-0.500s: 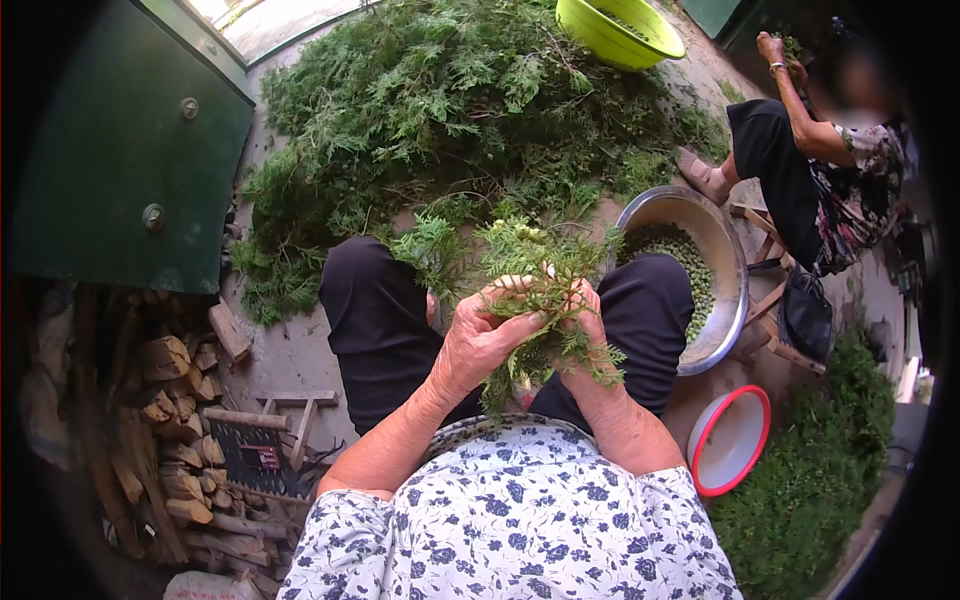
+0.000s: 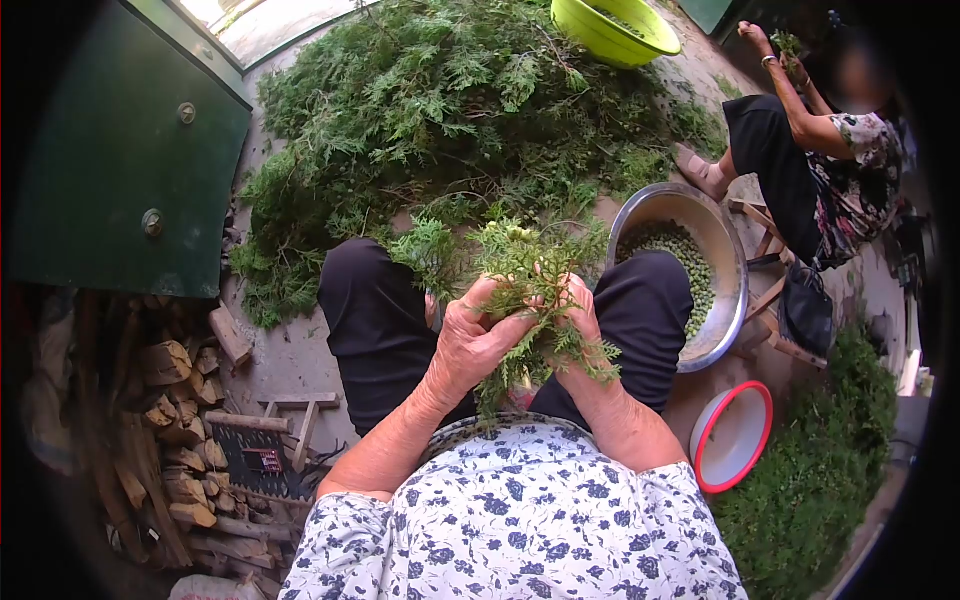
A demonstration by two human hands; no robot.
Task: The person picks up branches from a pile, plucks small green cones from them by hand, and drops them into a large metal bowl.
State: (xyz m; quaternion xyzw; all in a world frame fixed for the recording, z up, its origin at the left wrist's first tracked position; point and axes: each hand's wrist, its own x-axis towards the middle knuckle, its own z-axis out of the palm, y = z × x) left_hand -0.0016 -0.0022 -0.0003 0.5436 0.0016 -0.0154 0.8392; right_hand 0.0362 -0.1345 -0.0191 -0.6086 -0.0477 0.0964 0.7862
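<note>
A leafy green sprig with small pale cones is held over my lap between both hands. My left hand grips its lower stems, fingers curled around them. My right hand closes on the same sprig from the right side. Foliage hangs down below both hands and hides the fingertips. Just right of my right knee sits a steel basin holding many small green cones.
A large heap of green branches covers the ground ahead. A lime-green bowl stands beyond it. A red-rimmed white bowl lies at my right. Another person sits at the far right. Stacked firewood lies left, below a green door.
Both hands have drawn slightly closer together and shifted a little left on the sprig. The other person's raised hand has moved higher.
</note>
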